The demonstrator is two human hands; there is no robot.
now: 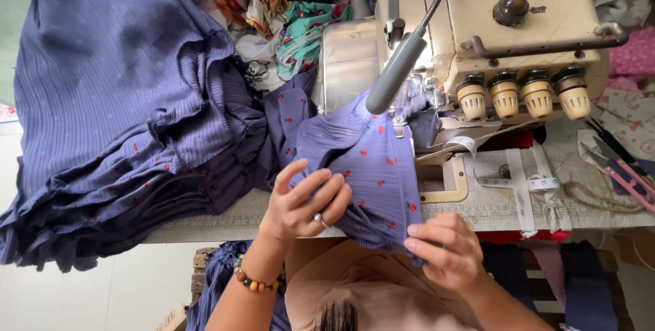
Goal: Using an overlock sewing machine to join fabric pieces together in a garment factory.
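1. Head view, worktable (477,208): pale patterned top running left to right, a beige overlock sewing machine (477,37) at the far right with four thread dials along its front.
2. Blue fabric piece (372,167): pleated, dotted with small red motifs, lying over the near table edge just left of the machine's bed. Its long axis runs near to far; the far end points up under the presser area, the near end hangs toward the person.
3. Left hand (303,205): fingers spread and curled over the left edge of the piece, pressing it flat; a ring and a beaded bracelet show.
4. Right hand (443,249): thumb and fingertips pinched on the near hem of the same piece, at the table edge.
5. Handling note, as a judgement: the edge seems best fed straight and taut, the layers kept matched, and the fingers held well back from the needle area.
6. Stack of finished blue cloth (123,119): heaped at far left, spilling over the table edge.
7. Pink-handled scissors (624,170): far right, well apart from both hands.
8. Measuring tape (522,184): white, near the machine's base.
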